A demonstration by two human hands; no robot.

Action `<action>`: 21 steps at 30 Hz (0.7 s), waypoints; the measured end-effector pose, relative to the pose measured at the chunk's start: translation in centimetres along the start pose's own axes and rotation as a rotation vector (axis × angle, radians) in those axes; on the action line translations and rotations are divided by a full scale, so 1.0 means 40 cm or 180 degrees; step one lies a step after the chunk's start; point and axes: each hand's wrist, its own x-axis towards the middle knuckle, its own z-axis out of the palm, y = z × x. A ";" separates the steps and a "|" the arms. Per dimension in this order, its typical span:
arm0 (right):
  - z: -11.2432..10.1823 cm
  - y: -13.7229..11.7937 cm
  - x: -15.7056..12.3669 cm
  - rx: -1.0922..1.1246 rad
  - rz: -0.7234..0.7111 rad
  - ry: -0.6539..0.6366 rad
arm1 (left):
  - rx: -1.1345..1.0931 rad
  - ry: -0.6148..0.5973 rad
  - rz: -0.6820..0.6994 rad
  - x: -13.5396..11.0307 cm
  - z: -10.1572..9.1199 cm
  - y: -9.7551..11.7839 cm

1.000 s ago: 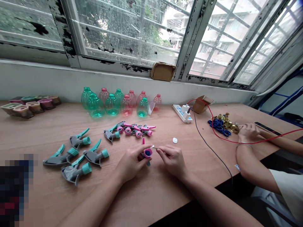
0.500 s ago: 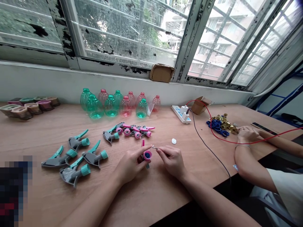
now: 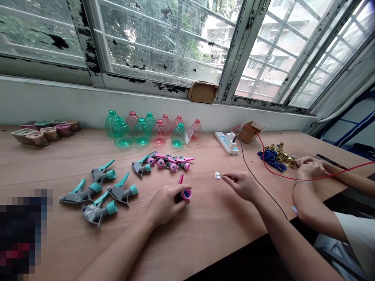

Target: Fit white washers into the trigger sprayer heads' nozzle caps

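My left hand is closed around a spray bottle trigger head with a pink collar and a pink lever. The collar's open end, dark blue inside, faces me; most of the body is hidden by my fingers. To the right, my right hand pinches slim dark tweezers. Their tip reaches a small round white piece lying on the table. Whether the tip grips anything there is too small to tell.
Grey trigger heads with teal collars lie at left, pink ones farther back. Green and red bottles line the wall. A power strip with cables, blue rings, brass parts and a co-worker's hands are at right.
My right hand has moved right with the tweezers, away from the pink collar to the white piece. My left hand still holds the trigger head. The view has shifted slightly.
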 end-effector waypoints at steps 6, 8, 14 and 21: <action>-0.072 0.054 0.063 -0.1628 0.0296 -0.0940 | -0.0003 -0.0074 0.0021 0.003 0.004 -0.006; -0.075 0.045 0.083 -0.1813 0.0327 -0.1104 | -0.0002 -0.0095 0.0017 0.003 0.001 -0.006; -0.059 -0.007 0.121 -0.1471 0.0379 -0.0737 | 0.0067 -0.0059 -0.0078 0.001 0.002 0.002; 0.117 -0.140 0.157 0.0540 -0.0021 -0.0078 | 0.0706 0.0556 0.0147 0.006 -0.066 0.014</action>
